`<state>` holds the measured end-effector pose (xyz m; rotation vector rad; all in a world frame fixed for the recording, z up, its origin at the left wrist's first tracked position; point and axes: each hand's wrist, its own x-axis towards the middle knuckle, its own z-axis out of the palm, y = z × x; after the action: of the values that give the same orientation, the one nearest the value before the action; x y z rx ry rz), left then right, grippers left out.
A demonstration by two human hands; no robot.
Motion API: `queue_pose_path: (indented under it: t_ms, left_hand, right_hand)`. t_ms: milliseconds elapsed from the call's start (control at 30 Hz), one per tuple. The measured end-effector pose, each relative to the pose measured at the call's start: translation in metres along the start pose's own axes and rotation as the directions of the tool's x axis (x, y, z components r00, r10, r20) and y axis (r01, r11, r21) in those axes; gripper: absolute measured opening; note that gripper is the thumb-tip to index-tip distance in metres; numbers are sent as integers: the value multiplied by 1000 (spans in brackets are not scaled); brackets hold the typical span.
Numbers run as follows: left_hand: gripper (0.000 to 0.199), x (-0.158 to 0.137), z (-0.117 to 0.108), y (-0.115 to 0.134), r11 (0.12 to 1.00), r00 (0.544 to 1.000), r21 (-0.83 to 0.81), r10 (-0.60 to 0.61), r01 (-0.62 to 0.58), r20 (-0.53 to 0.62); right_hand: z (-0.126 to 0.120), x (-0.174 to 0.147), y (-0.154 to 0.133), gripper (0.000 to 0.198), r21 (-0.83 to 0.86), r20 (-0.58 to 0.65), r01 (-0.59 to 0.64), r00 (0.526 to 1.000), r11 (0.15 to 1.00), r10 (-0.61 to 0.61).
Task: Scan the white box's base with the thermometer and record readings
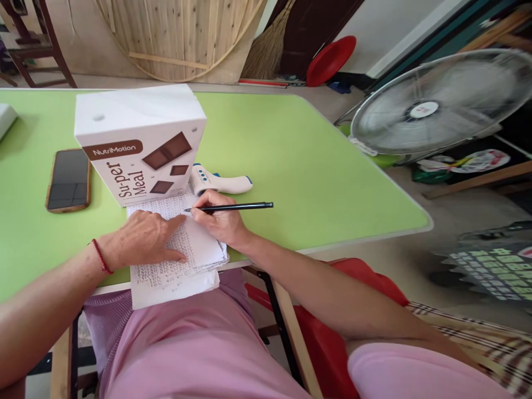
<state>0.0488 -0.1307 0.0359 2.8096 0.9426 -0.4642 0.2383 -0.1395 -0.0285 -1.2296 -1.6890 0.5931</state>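
1 phone (68, 180), on tabletop (299, 166) | 1 white box (139, 147), upright | 1 left hand (145, 238), loosely spread, gripping nothing | 1 stack of written sheets (197, 244), beneath both hands, overhanging edge | 1 right hand (220, 219), pinching 1 black pen (245, 206), tip at sheets | 1 white handheld device (228, 184), near box

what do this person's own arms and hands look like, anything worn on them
Both hands are ungloved and the forearms bare. A thin red cord bracelet circles the wrist of the left hand; the right hand shows none. A short pink sleeve covers the upper right arm.
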Motion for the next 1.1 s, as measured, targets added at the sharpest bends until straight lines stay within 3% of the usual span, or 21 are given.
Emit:
queue_pose_path:
  t_ms: [667,1100]
  left_hand:
    - [62,-1,0,0,1000,1000,-19,12,-12,-24]
    - [64,0,0,0,999,1000,-41,-3,2,-9]
  right_hand:
    - [2,0,1,8,16,71,-23,997,1000,22]
    - [2,1,2,9,-28,20,5,1000,1000,-5]
